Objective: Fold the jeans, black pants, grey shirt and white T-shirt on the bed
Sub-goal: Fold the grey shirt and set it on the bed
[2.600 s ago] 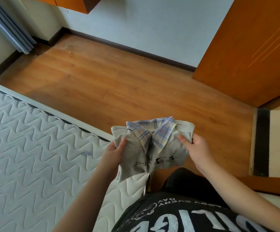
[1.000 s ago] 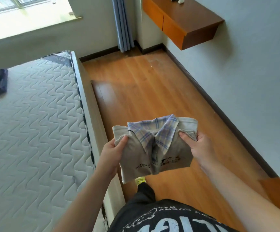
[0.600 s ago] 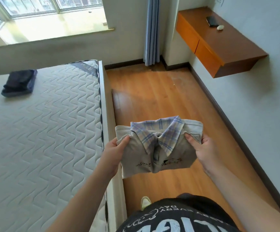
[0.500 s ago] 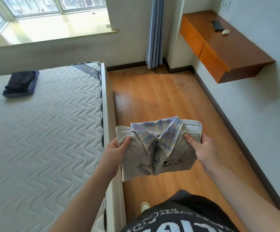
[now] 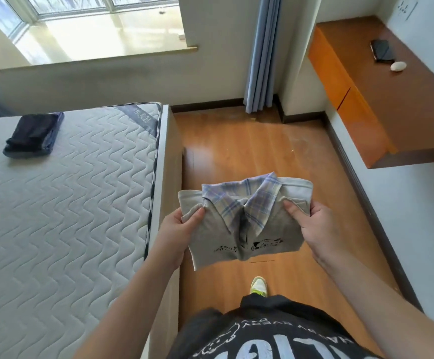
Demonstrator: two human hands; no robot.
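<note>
the person is holding the folded grey shirt (image 5: 247, 224) in the air over the glossy wooden floor (image 5: 249, 156), a soft, squarish bundle with a pale plaid collar on top and small black print near its lower edge. the left hand (image 5: 178, 233) is pinching its left side, thumb on top; the right hand (image 5: 314, 226) is pinching the right side the same way. left of the grip, the bed (image 5: 55, 216) is showing a white mattress quilted in wavy lines. far beyond the left hand, a dark folded stack of clothes (image 5: 33, 134) is lying on it. a floating wooden shelf (image 5: 381, 99) is jutting out up to the right.
</note>
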